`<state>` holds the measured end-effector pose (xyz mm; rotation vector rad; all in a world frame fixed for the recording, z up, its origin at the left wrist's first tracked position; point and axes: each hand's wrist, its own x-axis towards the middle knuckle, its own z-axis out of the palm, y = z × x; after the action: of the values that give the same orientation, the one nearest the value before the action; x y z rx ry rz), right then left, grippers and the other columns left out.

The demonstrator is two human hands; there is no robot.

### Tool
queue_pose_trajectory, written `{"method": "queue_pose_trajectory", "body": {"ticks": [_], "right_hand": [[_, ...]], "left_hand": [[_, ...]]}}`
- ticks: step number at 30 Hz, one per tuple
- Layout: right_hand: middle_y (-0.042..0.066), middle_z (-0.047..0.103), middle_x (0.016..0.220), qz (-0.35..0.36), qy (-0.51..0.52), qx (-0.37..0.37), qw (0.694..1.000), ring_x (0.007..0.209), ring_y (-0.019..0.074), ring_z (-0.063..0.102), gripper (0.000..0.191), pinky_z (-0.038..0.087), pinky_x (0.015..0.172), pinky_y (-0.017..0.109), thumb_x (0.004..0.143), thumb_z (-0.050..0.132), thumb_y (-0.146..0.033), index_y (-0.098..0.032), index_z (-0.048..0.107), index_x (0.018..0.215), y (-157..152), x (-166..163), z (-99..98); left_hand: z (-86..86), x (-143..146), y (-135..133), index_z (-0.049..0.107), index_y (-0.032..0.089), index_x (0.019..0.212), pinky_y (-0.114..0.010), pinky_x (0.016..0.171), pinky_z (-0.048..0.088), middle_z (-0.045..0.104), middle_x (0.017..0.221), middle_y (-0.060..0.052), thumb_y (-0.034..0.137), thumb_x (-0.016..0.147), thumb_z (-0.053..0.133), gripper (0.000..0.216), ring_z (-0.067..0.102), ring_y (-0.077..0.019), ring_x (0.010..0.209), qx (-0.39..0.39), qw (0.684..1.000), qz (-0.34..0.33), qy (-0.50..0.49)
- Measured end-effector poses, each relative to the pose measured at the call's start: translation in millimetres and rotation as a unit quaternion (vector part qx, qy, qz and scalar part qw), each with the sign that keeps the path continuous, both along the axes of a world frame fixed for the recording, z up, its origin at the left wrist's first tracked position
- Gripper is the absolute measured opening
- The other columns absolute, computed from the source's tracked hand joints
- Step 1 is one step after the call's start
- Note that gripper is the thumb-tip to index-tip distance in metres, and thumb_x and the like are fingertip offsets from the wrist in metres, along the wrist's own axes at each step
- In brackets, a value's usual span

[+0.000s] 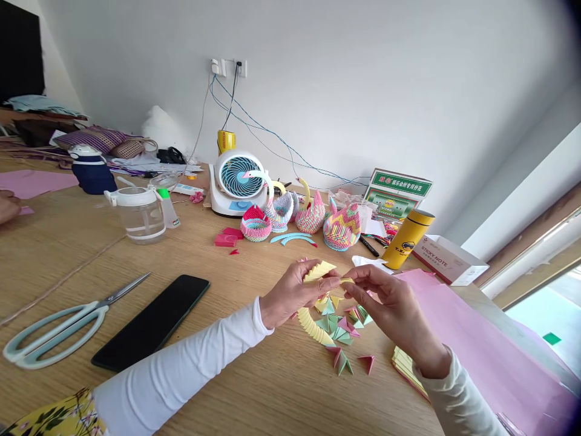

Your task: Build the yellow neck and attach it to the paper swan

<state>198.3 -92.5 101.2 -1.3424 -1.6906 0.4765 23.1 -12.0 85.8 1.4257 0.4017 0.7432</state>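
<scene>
Fingers of the left hand (pixel 290 294) and right hand (pixel 400 303) pinch yellow folded paper (pixel 319 272) above scattered triangles (pixel 336 327), between phone (pixel 154 321) and pink sheet (pixel 472 339).

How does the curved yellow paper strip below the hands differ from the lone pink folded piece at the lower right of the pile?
Colour: the yellow strip is pale yellow, the pink piece a deep pink.
Build: the strip shows many ridges packed in a row, while the pink piece looks like one simple fold.
Shape: the strip is long and bends in an arc; the pink piece is short and angular.
Both are folded paper.
</scene>
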Motion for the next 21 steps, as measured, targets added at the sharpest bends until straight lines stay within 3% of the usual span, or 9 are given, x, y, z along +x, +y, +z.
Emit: {"method": "queue_pose_trajectory", "body": {"ticks": [3,7,10,13,17,21], "right_hand": [[0.002,0.067,0.076,0.027,0.008,0.001,1.000,0.069,0.0159,0.063,0.015,0.050,0.064,0.028,0.091,0.062,-0.035,-0.020,0.065,0.093,-7,7,10.2],[0.002,0.065,0.074,0.104,0.010,-0.002,0.994,0.067,0.0151,0.061,0.012,0.048,0.062,0.027,0.092,0.061,-0.029,-0.021,0.065,0.085,-23,14,30.9],[0.001,0.067,0.076,0.164,-0.051,0.014,0.985,0.071,0.0168,0.062,0.006,0.050,0.080,0.035,0.091,0.062,-0.025,-0.023,0.065,0.086,-37,10,44.1],[-0.002,0.068,0.072,0.218,-0.126,0.021,0.967,0.067,0.0149,0.063,0.005,0.037,0.104,0.044,0.089,0.065,-0.019,-0.024,0.064,0.089,-47,-2,53.6],[-0.003,0.071,0.079,0.235,-0.217,0.008,0.947,0.071,0.0132,0.067,0.010,0.030,0.112,0.040,0.090,0.063,-0.014,-0.023,0.064,0.093,-57,-21,60.4],[-0.003,0.071,0.078,0.232,-0.264,0.025,0.936,0.070,0.0123,0.067,0.012,0.026,0.115,0.039,0.090,0.062,-0.010,-0.021,0.062,0.089,-61,-29,61.3]], "left_hand": [[-2.3,-4,4,0.062,0.013,0.089,-0.021,0.045,0.020,0.042,0.063,0.005,0.052,0.084,0.060,0.040,0.025,-0.0038,0.048,0.033,0.998,-0.045,-0.004],[-2.1,-9,7,0.069,0.014,0.100,-0.022,0.047,0.026,0.050,0.074,-0.001,0.055,0.091,0.044,0.049,0.028,-0.0065,0.052,0.047,0.994,-0.097,-0.023],[2.4,-13,5,0.073,0.016,0.101,-0.023,0.058,0.037,0.052,0.075,-0.004,0.050,0.093,0.042,0.046,0.041,-0.0119,0.065,0.071,0.992,-0.100,-0.004],[7.6,-16,-2,0.073,0.018,0.104,-0.023,0.061,0.038,0.051,0.073,-0.003,0.042,0.093,0.045,0.039,0.042,-0.0130,0.069,0.106,0.990,-0.097,0.009],[9.9,-18,-9,0.071,0.018,0.111,-0.024,0.059,0.037,0.053,0.073,-0.002,0.039,0.091,0.047,0.038,0.042,-0.0122,0.065,0.127,0.989,-0.068,0.010],[9.3,-19,-9,0.070,0.018,0.113,-0.024,0.060,0.038,0.058,0.077,-0.003,0.043,0.092,0.048,0.040,0.046,-0.0120,0.066,0.158,0.983,-0.086,0.019]]}}
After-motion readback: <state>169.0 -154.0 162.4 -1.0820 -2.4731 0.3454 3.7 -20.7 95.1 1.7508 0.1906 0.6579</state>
